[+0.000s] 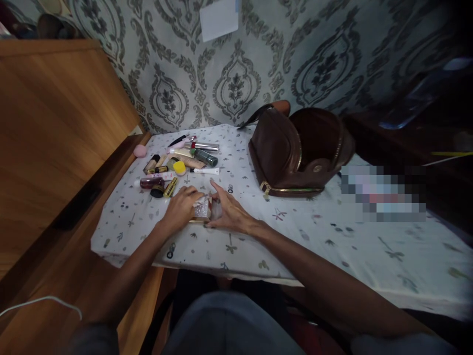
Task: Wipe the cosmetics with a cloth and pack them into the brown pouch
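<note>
A small glittery, clear-sided box (202, 209) with a gold-coloured lower edge rests on the patterned white cloth, between both hands. My left hand (180, 207) grips it from the left, fingers curled over its top. From the right, my right hand (232, 213) curves around the other side, thumb and fingers touching it. What the box contains cannot be made out. Just beyond my left hand lie a gold tube (170, 187), a round black-lidded pot (157, 191) and a bottle of dark red liquid (151, 183).
Several cosmetics lie behind, among them a yellow-lidded jar (179, 168), a white tube (205, 171) and a green bottle (205, 157). A pink sponge (140, 151) sits at the far left corner. An open brown bag (275, 148) stands to the right. Wooden furniture (62, 123) borders the left.
</note>
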`<state>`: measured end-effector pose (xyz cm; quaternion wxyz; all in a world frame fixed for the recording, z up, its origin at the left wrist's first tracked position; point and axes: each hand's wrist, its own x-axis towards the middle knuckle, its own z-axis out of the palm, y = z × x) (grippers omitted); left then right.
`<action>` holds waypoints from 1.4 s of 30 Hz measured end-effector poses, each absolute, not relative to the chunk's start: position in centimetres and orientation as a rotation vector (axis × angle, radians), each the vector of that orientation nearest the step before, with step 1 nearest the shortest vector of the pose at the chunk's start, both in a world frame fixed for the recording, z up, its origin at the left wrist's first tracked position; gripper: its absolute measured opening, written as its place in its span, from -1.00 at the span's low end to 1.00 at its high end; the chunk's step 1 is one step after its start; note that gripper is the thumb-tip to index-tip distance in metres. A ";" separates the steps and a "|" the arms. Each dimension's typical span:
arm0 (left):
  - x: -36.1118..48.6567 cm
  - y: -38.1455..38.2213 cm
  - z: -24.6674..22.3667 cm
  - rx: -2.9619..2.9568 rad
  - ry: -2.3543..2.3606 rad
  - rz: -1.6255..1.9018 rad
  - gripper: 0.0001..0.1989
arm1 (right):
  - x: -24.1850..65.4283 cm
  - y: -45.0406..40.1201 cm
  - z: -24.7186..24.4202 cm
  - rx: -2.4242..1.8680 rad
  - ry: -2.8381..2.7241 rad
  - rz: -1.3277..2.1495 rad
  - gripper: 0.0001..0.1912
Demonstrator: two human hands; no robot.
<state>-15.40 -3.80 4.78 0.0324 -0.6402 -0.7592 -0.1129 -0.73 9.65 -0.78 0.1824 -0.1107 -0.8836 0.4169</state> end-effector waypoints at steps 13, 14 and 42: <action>-14.3 -8.9 1.7 -1.791 -2.382 -0.847 -0.39 | -0.6 8.8 0.8 -0.551 -2.628 0.659 0.15; -14.1 -8.8 1.6 -1.778 -2.386 -0.830 -0.39 | -0.6 8.8 0.8 -0.530 -2.658 0.649 0.10; -15.5 -5.8 1.9 -1.791 -2.419 -0.948 -0.53 | -0.2 9.1 2.0 -0.425 -2.720 0.778 -0.31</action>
